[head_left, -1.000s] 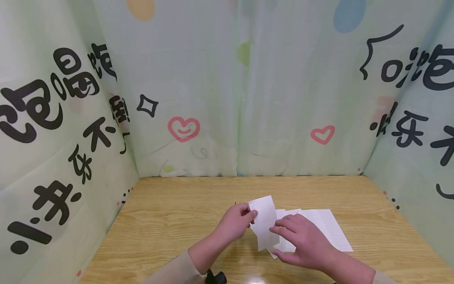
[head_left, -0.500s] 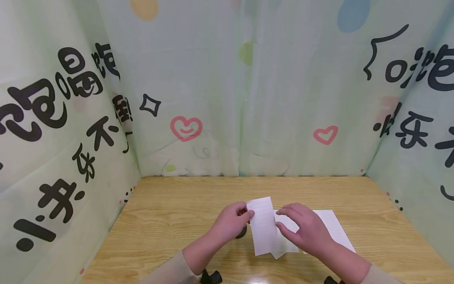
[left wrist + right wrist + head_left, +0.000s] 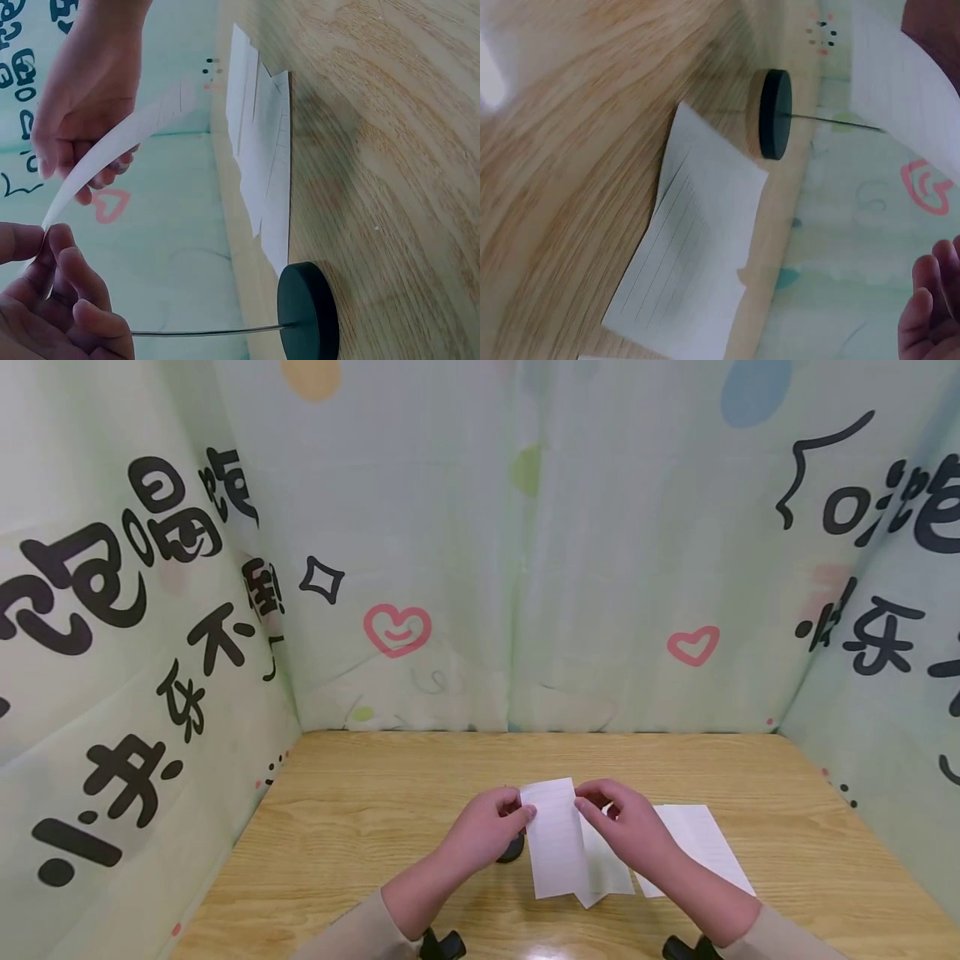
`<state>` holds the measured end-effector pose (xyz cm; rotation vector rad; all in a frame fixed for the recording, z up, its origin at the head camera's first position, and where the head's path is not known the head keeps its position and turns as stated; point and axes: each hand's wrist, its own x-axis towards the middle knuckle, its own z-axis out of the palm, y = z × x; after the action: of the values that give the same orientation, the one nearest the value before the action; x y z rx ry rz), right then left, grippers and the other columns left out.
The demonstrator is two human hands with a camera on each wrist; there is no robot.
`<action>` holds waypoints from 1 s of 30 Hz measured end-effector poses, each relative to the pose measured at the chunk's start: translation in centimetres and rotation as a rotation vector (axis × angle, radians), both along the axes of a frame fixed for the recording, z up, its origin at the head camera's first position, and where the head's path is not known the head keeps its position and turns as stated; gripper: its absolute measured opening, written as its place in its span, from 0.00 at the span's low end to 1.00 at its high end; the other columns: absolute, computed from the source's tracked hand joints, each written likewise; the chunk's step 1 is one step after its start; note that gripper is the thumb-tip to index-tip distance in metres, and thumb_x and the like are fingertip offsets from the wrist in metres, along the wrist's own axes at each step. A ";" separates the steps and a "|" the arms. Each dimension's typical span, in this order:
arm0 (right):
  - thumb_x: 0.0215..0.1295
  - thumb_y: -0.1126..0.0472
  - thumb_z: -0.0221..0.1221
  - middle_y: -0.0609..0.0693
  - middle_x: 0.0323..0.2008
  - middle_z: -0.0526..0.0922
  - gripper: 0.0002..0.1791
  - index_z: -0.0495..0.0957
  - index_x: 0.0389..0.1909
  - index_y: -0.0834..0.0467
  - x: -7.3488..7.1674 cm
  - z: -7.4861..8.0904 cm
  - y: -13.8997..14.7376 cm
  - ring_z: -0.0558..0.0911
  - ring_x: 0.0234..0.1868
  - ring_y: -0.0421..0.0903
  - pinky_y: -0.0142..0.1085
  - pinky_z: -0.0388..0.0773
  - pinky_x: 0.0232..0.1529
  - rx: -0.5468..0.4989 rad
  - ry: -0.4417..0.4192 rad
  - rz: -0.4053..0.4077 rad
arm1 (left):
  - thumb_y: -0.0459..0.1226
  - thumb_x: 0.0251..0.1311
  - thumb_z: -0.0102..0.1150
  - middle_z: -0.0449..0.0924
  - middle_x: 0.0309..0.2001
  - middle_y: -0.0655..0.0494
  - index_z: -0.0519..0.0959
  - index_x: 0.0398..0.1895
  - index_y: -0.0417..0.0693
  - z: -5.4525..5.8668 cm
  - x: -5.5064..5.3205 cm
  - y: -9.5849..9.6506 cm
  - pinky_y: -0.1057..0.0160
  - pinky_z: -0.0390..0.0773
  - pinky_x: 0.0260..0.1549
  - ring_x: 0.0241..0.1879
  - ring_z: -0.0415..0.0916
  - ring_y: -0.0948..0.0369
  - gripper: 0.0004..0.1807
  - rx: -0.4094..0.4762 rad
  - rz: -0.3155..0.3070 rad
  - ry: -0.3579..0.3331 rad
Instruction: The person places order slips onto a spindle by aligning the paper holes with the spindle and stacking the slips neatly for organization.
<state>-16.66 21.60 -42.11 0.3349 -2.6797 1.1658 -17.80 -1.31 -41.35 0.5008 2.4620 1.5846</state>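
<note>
here's our left hand (image 3: 489, 825) pinching the paper slip (image 3: 553, 843) by its left edge, above the surface (image 3: 352, 810); our right hand (image 3: 628, 825) sits at the other edge, its grip unclear. uneven pulling could crease the slip, or a snagged rod (image 3: 202, 333) topple the stand (image 3: 306, 311).

A light wood-grain table (image 3: 375, 777), its far edge running straight between two far corners; overlapping ruled white sheets (image 3: 611, 868) lie well in from that edge; further white sheets (image 3: 697, 843) lie towards the right edge; a round black base (image 3: 512, 850) with a thin upright rod (image 3: 202, 331) stands near the sheets, towards the left edge.
</note>
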 end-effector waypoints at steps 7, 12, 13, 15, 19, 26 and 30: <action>0.72 0.55 0.59 0.49 0.32 0.80 0.15 0.80 0.49 0.62 -0.5 0.6 -0.8 0.79 0.35 0.48 0.37 0.76 0.36 -0.233 -0.208 0.034 | 0.45 0.69 0.59 0.78 0.27 0.56 0.77 0.27 0.50 -0.1 -0.1 -0.2 0.63 0.68 0.24 0.26 0.70 0.62 0.13 -0.020 0.012 -0.004; 0.70 0.55 0.60 0.50 0.27 0.77 0.14 0.78 0.47 0.62 -1.0 0.5 -1.3 0.77 0.31 0.49 0.39 0.73 0.30 -0.292 -0.265 0.062 | 0.45 0.68 0.59 0.78 0.28 0.55 0.77 0.28 0.50 -0.2 -0.1 -0.3 0.62 0.68 0.24 0.27 0.70 0.61 0.13 -0.030 0.025 -0.021; 0.70 0.55 0.60 0.50 0.27 0.77 0.13 0.78 0.46 0.61 -1.1 0.4 -1.4 0.76 0.31 0.49 0.40 0.73 0.30 -0.292 -0.270 0.060 | 0.46 0.68 0.59 0.78 0.29 0.55 0.77 0.28 0.50 -0.2 -0.1 -0.4 0.62 0.69 0.24 0.27 0.70 0.60 0.13 -0.031 0.027 -0.027; 0.70 0.55 0.60 0.50 0.27 0.77 0.12 0.79 0.43 0.60 -1.4 0.2 -1.7 0.76 0.31 0.48 0.41 0.74 0.30 -0.290 -0.277 0.056 | 0.46 0.68 0.59 0.78 0.30 0.53 0.78 0.29 0.50 -0.1 0.0 -0.4 0.62 0.69 0.24 0.27 0.70 0.60 0.12 -0.031 0.034 -0.038; 0.70 0.56 0.60 0.50 0.27 0.77 0.10 0.79 0.42 0.60 -1.7 -0.1 -2.1 0.75 0.31 0.49 0.42 0.74 0.32 -0.310 -0.298 0.045 | 0.46 0.68 0.59 0.79 0.29 0.51 0.77 0.28 0.50 -0.1 -0.1 -0.6 0.63 0.67 0.22 0.25 0.68 0.60 0.13 -0.036 0.048 -0.042; 0.71 0.57 0.59 0.50 0.26 0.77 0.12 0.78 0.44 0.63 -2.2 0.0 -2.6 0.75 0.29 0.52 0.38 0.72 0.29 -0.349 -0.304 0.064 | 0.46 0.68 0.59 0.78 0.28 0.58 0.79 0.30 0.51 -0.3 -0.5 -1.4 0.61 0.70 0.25 0.27 0.71 0.60 0.11 -0.045 0.085 -0.028; 0.71 0.58 0.59 0.49 0.26 0.77 0.11 0.78 0.43 0.64 -2.6 -0.2 -3.1 0.75 0.29 0.53 0.38 0.72 0.30 -0.371 -0.306 0.060 | 0.47 0.68 0.59 0.78 0.29 0.59 0.80 0.32 0.53 -0.5 -0.9 -1.8 0.60 0.71 0.28 0.29 0.72 0.59 0.11 -0.055 0.112 -0.022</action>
<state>-19.30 18.49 -42.33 0.1888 -2.6262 1.8252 -18.74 -3.14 -41.83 0.3399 2.5505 1.5479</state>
